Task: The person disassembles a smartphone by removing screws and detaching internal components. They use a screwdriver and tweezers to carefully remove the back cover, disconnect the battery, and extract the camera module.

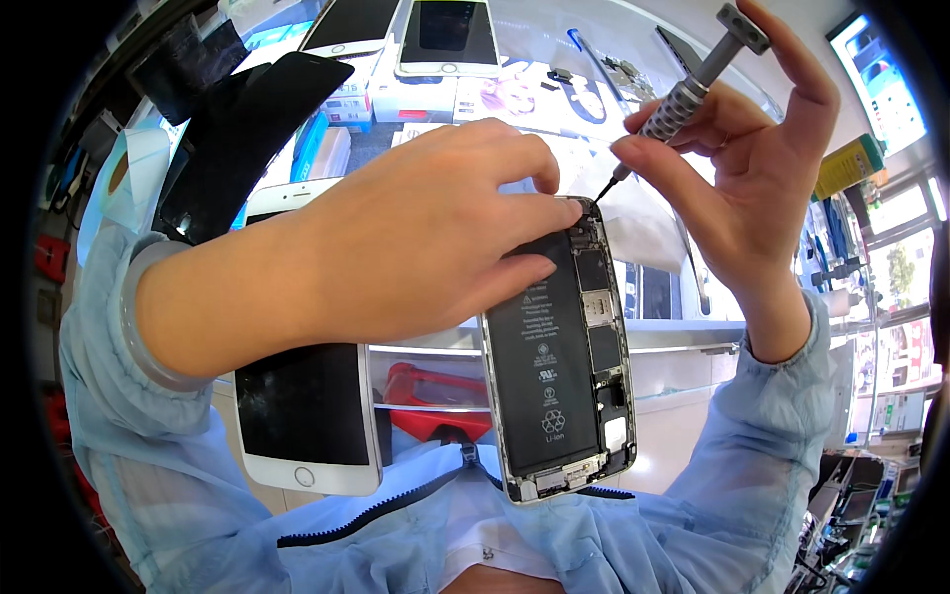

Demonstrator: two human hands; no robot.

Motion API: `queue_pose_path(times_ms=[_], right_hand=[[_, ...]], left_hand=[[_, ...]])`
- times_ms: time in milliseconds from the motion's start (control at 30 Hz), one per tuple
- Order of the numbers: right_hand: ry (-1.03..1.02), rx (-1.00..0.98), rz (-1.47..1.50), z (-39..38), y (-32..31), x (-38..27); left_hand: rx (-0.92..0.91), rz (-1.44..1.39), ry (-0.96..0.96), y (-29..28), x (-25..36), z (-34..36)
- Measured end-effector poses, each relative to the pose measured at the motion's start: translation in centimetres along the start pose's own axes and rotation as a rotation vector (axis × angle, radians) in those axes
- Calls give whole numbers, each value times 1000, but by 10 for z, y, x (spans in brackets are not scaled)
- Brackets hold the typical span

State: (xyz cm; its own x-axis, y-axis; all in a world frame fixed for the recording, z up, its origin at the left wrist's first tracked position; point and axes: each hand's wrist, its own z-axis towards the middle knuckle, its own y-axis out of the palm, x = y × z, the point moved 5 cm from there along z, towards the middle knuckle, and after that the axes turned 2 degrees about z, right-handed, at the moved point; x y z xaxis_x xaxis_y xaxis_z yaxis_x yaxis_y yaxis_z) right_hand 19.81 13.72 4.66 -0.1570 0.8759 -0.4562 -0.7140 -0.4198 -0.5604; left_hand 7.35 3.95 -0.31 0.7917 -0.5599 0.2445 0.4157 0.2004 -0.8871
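An opened smartphone, its black battery and inner boards showing, lies lengthwise before me. My left hand reaches across its upper part, index fingertip pressed at the top edge and thumb against the battery. The other fingers curl above, and the hand hides the phone's upper left. In my right hand is a silver precision screwdriver, pinched at the ribbed handle by thumb and fingers. A raised finger meets its end cap. The dark tip points down at the phone's top right corner, close to my left index fingertip.
Left of the opened phone lies a white phone with a dark screen. More phones, including one with a white front, lie at the back. A dark screen panel stands far left. A blue pen-like tool lies behind; a red object shows below.
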Motion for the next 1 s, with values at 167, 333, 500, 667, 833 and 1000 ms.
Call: queue_pose_path(times_ms=[167, 333, 500, 667, 833, 1000], right_hand=[[405, 249, 7, 22, 6, -21], [88, -96, -17, 2, 0, -7], [34, -4, -76, 6, 4, -13], [-44, 34, -1, -5, -7, 15], [96, 39, 138, -1, 4, -1], [31, 43, 71, 0, 4, 2]], left_hand=[[7, -14, 7, 1, -2, 0], [20, -41, -9, -1, -1, -1], [40, -64, -29, -2, -4, 0], [41, -93, -18, -3, -3, 1], [41, -56, 8, -1, -4, -1], [40, -50, 3, -1, -2, -1]])
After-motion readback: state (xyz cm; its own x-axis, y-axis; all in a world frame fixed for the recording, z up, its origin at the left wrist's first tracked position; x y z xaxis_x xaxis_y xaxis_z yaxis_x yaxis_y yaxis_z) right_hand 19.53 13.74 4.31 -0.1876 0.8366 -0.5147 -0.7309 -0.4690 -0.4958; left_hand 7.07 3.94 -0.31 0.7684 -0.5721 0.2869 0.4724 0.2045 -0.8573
